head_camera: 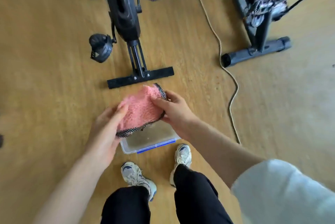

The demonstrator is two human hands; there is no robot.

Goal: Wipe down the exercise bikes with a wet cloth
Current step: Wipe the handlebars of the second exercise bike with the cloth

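- Cloth (139, 109) hides far half of tub (150, 146); left bike (126, 24) and right bike (261, 29) cut off.
- I see left hand (107, 129) gripping its near-left edge, right hand (174, 111) its right edge.

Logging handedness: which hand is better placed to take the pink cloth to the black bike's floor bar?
Likely the right hand: it pinches the pink cloth's far corner, nearest the floor bar; left hand grips its near edge.
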